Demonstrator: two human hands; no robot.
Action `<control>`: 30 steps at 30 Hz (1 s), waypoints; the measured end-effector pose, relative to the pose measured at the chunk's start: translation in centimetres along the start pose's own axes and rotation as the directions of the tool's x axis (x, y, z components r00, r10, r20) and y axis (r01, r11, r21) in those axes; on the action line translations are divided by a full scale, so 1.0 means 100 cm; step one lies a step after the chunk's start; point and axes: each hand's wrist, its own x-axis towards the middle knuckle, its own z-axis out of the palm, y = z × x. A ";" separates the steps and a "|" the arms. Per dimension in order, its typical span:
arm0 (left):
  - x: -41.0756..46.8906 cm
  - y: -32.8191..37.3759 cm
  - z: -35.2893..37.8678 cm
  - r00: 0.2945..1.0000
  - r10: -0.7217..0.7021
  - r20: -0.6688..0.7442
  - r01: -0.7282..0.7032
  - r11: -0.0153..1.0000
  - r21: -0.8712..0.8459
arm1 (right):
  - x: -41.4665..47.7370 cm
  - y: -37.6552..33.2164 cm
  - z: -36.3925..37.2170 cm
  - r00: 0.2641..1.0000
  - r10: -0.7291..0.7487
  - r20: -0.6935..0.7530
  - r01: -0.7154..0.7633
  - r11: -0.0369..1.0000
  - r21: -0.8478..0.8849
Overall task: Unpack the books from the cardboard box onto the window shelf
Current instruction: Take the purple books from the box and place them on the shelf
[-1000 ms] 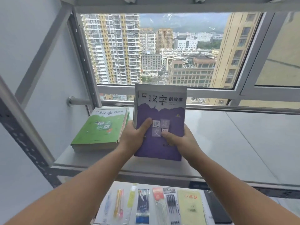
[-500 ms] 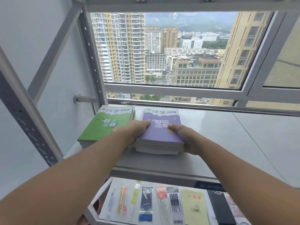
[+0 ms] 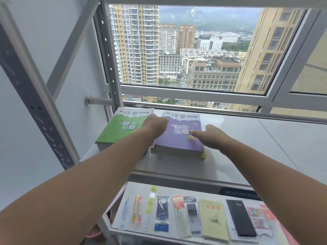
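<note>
A stack of books topped by a purple book (image 3: 178,142) lies flat on the grey window shelf (image 3: 247,147). A green-covered stack (image 3: 118,129) lies just left of it, close beside it. My left hand (image 3: 155,123) hovers over the purple book's left edge with its fingers loosely bent and gripping nothing. My right hand (image 3: 210,135) is at the stack's right side, fingers relaxed, one fingertip touching the cover. The cardboard box is out of view.
Below the shelf's front edge, a white tray shelf (image 3: 131,190) holds packs of pens (image 3: 193,216), a yellow notebook (image 3: 214,220) and a black notebook (image 3: 240,218). A metal rack upright (image 3: 35,103) slants at left. A rail (image 3: 194,106) and window stand behind the books.
The purple-topped stack went from upright in both hands to flat on the shelf next to the green stack. Both hands have now let go of its sides.
</note>
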 end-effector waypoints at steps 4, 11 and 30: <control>-0.011 0.004 -0.011 0.979 0.200 0.033 -0.203 0.967 0.157 | -0.018 -0.001 -0.003 0.982 -0.145 -0.120 0.112 0.963 -0.245; -0.038 -0.029 -0.037 0.954 0.270 0.131 -0.296 0.769 0.567 | -0.056 -0.008 0.005 0.948 -0.296 -0.120 0.224 0.884 -0.410; -0.304 -0.261 -0.190 0.934 -0.181 -0.308 0.347 0.668 0.659 | -0.249 -0.090 0.228 0.665 -0.663 0.345 0.747 0.591 -0.305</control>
